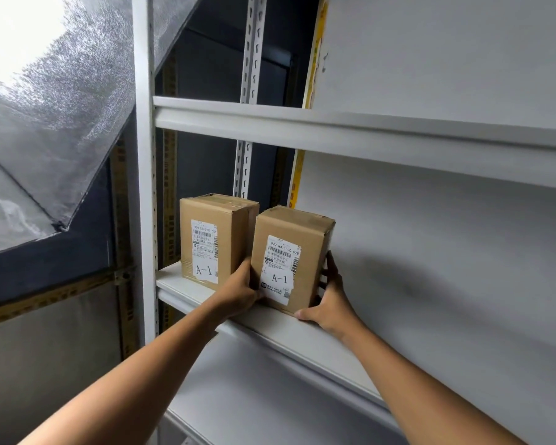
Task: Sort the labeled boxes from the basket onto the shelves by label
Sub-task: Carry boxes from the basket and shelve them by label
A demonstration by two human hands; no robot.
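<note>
Two upright brown cardboard boxes stand on a white metal shelf (318, 342), each with a white shipping label marked A-1. The left box (217, 239) sits near the shelf's left post. The right box (291, 252) stands at the shelf's front edge, slightly apart from the first. My left hand (238, 292) presses its left side and my right hand (329, 297) grips its right side near the bottom. The basket is out of view.
A second white shelf (366, 136) runs above, and a lower shelf (254, 409) lies below. A white upright post (145, 187) bounds the rack on the left. Silver insulated wall panels (61, 107) fill the left side. To the right of the boxes the shelf is bare.
</note>
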